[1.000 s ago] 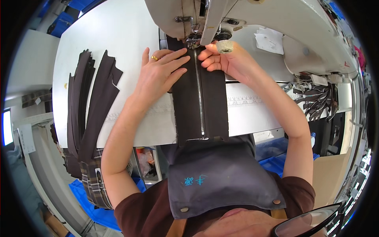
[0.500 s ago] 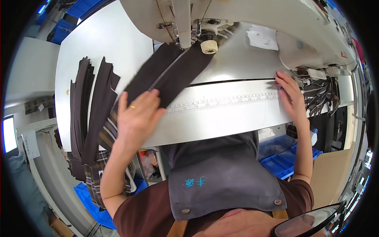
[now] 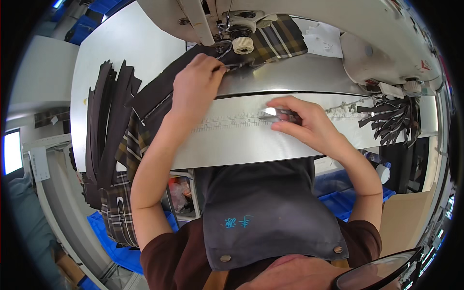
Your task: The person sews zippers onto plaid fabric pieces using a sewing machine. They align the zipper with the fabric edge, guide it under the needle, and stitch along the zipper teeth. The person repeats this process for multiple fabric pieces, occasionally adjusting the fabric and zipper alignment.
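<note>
Under the sewing machine head [image 3: 212,24] lies a dark brown cloth strip [image 3: 164,79] with a metal zipper [image 3: 162,104] along it. Plaid fabric [image 3: 280,41] shows past the presser foot. My left hand [image 3: 193,89] rests over the strip, its fingers pinching the dark cloth close to the needle area; a blurred end sticks out past the fingertips. Above the printed ruler, my right hand [image 3: 311,121] is closed around small metal thread snips [image 3: 275,113], their blade shiny and blurred, pointing left. The snips are apart from the cloth.
Dark cloth strips [image 3: 104,121] hang over the table's left edge, with plaid pieces [image 3: 116,208] below. A bundle of trimmed strips [image 3: 394,118] lies at the right. White paper [image 3: 324,41] sits by the machine. Blue bins [image 3: 338,200] stand under the table.
My right hand has come left from the ruler's right end, now with the snips. My left hand has moved up and right toward the needle. More plaid fabric shows behind the foot.
</note>
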`<action>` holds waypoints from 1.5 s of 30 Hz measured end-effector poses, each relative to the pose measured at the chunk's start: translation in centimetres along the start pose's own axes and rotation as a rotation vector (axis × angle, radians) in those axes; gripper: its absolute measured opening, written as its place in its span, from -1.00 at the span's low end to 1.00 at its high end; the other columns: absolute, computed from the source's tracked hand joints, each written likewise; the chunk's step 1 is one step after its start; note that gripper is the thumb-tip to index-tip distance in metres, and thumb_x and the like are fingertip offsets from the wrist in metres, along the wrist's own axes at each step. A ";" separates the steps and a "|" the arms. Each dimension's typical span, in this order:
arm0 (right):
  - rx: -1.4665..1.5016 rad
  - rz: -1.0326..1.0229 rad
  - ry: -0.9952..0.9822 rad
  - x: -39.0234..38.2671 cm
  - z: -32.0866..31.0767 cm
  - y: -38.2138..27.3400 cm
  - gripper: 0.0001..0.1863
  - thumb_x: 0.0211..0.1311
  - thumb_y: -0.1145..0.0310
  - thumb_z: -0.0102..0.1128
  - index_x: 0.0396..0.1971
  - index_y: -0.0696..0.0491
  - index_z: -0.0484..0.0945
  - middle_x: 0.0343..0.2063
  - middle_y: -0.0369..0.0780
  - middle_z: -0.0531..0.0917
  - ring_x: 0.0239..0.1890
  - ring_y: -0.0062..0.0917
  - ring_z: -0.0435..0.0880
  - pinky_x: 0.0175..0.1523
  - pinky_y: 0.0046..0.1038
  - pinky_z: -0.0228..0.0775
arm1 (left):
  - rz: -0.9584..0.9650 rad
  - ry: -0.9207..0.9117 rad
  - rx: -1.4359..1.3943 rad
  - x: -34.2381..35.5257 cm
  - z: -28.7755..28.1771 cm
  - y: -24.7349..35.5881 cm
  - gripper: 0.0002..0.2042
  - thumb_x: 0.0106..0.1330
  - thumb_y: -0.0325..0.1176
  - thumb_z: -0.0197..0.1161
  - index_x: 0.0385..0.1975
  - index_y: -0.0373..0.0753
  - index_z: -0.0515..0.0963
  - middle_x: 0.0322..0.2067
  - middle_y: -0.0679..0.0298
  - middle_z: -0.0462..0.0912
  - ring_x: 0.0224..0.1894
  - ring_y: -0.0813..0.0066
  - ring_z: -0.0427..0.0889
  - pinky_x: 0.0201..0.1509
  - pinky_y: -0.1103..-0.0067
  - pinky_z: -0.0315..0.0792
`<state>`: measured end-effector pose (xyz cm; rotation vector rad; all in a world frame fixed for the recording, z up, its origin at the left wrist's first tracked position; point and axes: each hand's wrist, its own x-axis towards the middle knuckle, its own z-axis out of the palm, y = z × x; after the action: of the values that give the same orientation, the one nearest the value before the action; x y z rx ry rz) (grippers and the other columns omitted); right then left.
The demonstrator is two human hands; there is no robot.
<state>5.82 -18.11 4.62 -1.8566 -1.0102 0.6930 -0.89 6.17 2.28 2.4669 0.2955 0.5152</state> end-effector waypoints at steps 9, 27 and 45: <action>-0.685 -0.273 0.240 8.9 1.1 1.7 -0.75 0.15 0.23 0.18 -0.26 0.07 0.51 -0.36 -0.21 0.55 -0.39 -0.26 0.59 -0.31 -0.29 0.43 | -0.253 0.038 -0.394 1.3 -1.8 -0.4 -0.86 0.21 -0.47 0.25 -0.30 -0.39 0.62 -0.48 0.37 0.60 -0.41 0.74 0.48 -0.30 0.76 0.35; -0.251 -0.247 -0.181 11.2 0.3 1.1 -0.66 0.03 0.14 0.31 -0.36 0.10 0.50 -0.54 -0.19 0.62 -0.47 -0.26 0.60 -0.34 -0.34 0.42 | -0.281 0.034 -0.387 1.5 -1.9 0.0 -0.83 0.23 -0.40 0.23 -0.34 -0.39 0.63 -0.54 0.35 0.59 -0.42 0.69 0.50 -0.31 0.71 0.37; -0.683 -0.536 0.295 5.7 1.3 2.2 -0.59 0.04 0.28 0.28 -0.07 0.03 0.51 0.09 -0.20 0.44 0.06 -0.26 0.43 0.09 -0.28 0.27 | 0.304 -0.189 0.535 -10.5 -4.7 1.7 -0.58 0.10 -0.20 0.33 -0.07 -0.27 0.52 0.00 0.20 0.54 -0.01 0.35 0.56 0.19 0.12 0.20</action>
<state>8.56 -13.25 1.71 -2.0147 -1.5756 -0.2806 -12.21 3.77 3.70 3.0826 -0.0308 0.3498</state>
